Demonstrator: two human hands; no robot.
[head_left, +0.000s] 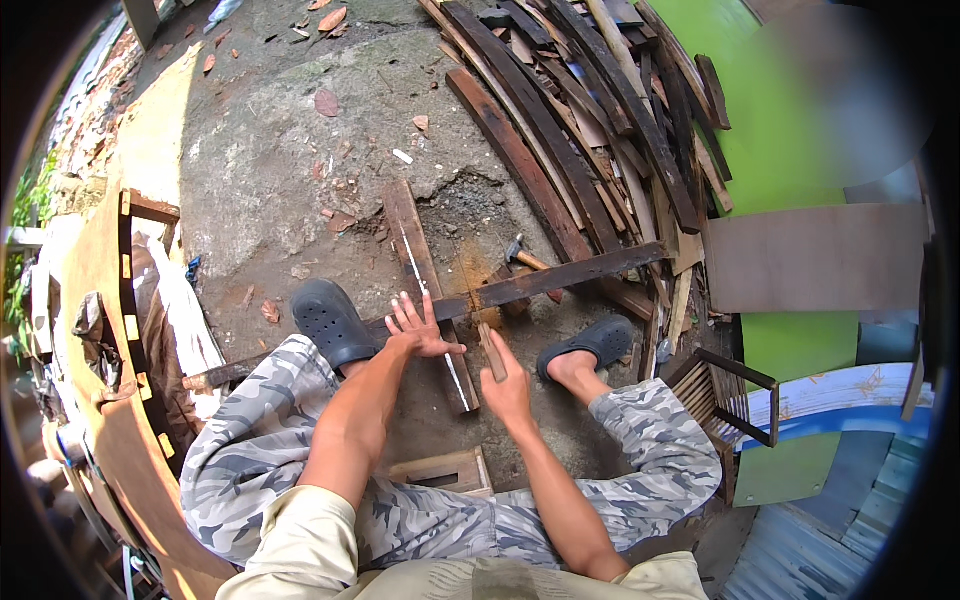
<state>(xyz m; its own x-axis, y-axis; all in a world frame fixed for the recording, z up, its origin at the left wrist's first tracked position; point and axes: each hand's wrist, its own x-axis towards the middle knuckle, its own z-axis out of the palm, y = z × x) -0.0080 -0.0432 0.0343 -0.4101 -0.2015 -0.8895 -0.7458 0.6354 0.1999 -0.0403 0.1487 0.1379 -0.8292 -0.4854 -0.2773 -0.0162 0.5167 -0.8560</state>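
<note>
Fingers of the left hand (420, 330) spread on a dark plank (540, 283).

The rough concrete ground (270, 170) fills the upper centre. On it lie a heap of dark planks (590, 120) at upper right, a hammer (525, 257) and dry leaves (327, 102).

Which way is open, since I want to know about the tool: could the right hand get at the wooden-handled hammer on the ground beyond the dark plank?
Probably yes, once freed. The right hand grips a wooden-handled tool, and the wooden-handled hammer lies uncovered just past the dark plank, nothing on it.
</note>
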